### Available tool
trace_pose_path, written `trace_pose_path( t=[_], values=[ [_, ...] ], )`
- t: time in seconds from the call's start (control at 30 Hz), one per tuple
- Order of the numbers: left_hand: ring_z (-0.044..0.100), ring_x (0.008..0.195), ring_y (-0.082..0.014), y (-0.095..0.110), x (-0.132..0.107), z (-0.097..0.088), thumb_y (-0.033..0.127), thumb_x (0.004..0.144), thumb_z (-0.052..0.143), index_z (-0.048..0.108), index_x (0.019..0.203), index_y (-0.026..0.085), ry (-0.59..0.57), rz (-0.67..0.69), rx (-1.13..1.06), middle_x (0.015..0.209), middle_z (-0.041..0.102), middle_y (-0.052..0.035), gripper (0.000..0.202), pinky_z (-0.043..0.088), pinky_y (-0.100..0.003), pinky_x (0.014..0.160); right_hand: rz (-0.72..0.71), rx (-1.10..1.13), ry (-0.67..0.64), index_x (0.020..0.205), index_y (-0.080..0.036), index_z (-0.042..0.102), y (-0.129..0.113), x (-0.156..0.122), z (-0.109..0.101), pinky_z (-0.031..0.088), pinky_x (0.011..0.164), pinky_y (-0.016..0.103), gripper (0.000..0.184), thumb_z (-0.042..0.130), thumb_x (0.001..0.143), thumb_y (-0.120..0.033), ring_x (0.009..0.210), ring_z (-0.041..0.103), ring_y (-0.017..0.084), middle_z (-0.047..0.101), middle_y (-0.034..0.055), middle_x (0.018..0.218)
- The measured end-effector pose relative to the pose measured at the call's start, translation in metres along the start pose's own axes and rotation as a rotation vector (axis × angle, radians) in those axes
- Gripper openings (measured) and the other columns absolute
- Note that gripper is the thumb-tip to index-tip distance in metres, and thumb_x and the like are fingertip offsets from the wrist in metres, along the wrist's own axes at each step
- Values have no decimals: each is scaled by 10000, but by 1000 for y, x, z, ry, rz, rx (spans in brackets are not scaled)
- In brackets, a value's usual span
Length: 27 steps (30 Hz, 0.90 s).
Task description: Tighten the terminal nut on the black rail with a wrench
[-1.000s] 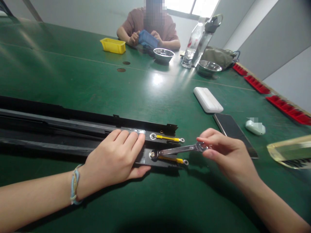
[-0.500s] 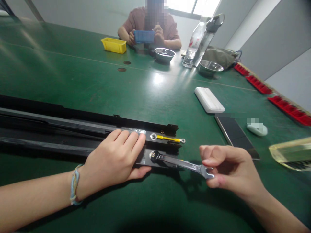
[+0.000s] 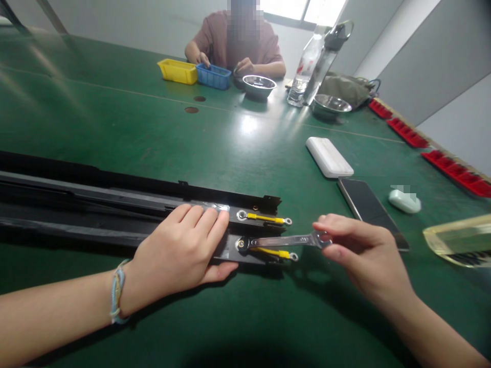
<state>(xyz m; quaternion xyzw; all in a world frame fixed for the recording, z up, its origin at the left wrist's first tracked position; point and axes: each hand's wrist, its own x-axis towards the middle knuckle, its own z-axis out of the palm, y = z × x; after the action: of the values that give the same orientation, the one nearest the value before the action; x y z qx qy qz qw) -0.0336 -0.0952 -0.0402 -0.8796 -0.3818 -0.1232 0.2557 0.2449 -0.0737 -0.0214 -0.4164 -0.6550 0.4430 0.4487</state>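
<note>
Two long black metal rails (image 3: 126, 188) lie side by side at the left. My left hand (image 3: 184, 245) is wrapped over them near their right ends, thumb at the near edge. My right hand (image 3: 360, 255) pinches the open-jaw end of a combination wrench (image 3: 286, 240). The wrench's ring end sits around a nut (image 3: 241, 244) on the nearer rail. Beneath its shank runs a yellow wire (image 3: 273, 252) with a ring terminal, its free end past the rail. A second yellow wire (image 3: 265, 218) is fixed to the farther rail in the same way.
To the right lie a white power bank (image 3: 330, 157), a dark phone (image 3: 370, 212) and a small pale case (image 3: 405, 202). Across the green table, a person (image 3: 215, 38) sits behind yellow (image 3: 177, 72) and blue (image 3: 213, 77) bins and a metal bowl (image 3: 259, 88). Two bottles (image 3: 312, 71) stand nearby.
My right hand has swung the wrench's free end away from me, uncovering the nearer yellow wire. My left hand stays put. The person opposite has set the blue bin down beside the yellow one.
</note>
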Motion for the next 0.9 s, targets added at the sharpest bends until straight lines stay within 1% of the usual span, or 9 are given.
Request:
trace_pose_path(
  t=[0.07,0.17,0.23,0.3,0.47,0.57,0.63,0.77,0.9],
  values=[
    [616,731,-280,-1,0,-1,545,894,391,650,1033,27,-5,-5,-4,865,671,-156,595,472,-403,622,6,-1,26,837,-342,808,3,2,0,518,577,279,117,815,724,-368,683,630,178,684,25,743],
    [613,733,-278,-2,-1,-2,547,891,396,645,1046,21,-6,-6,-7,872,670,-162,603,472,-404,629,46,-31,38,911,-345,807,8,3,0,477,537,246,151,787,762,-341,723,611,166,673,29,848],
    [614,734,-281,-2,-2,-1,549,892,395,644,1049,17,-5,-4,-9,870,670,-164,608,471,-404,627,83,-53,57,946,-341,805,11,4,0,434,502,229,172,771,779,-325,706,580,151,660,26,864],
    [617,731,-285,-1,-2,-1,544,894,394,644,1049,14,-9,-5,-11,865,669,-162,606,473,-406,625,107,-53,73,959,-334,804,13,5,1,420,506,225,177,763,787,-325,704,566,145,657,21,854],
    [623,728,-292,0,0,1,549,895,388,648,1041,16,-8,-5,-14,859,665,-154,610,478,-405,612,128,-30,80,940,-324,808,16,6,-1,470,582,245,182,781,764,-359,747,601,166,669,17,826],
    [624,732,-293,0,0,1,549,893,394,647,1042,16,-7,-5,-11,861,663,-151,608,482,-405,616,107,33,50,832,-325,805,14,4,-3,498,624,251,106,814,728,-343,791,641,186,671,8,774],
    [624,737,-294,0,-1,1,552,892,396,645,1050,15,-5,-5,-6,868,662,-153,612,486,-408,625,83,76,20,792,-319,792,12,1,-4,499,621,260,97,835,705,-326,780,642,191,661,9,749],
    [624,730,-293,0,-3,0,562,885,407,640,1055,10,3,1,-3,861,659,-152,623,487,-409,620,35,149,-97,810,-295,768,6,-3,-4,420,528,267,126,838,705,-312,607,526,150,594,-5,659],
    [625,736,-294,-1,-3,-1,556,886,407,639,1055,14,-2,1,-4,865,661,-155,613,492,-410,630,11,187,-192,805,-264,736,3,-4,-1,351,520,269,141,838,709,-284,585,464,138,547,-29,598]
  ],
)
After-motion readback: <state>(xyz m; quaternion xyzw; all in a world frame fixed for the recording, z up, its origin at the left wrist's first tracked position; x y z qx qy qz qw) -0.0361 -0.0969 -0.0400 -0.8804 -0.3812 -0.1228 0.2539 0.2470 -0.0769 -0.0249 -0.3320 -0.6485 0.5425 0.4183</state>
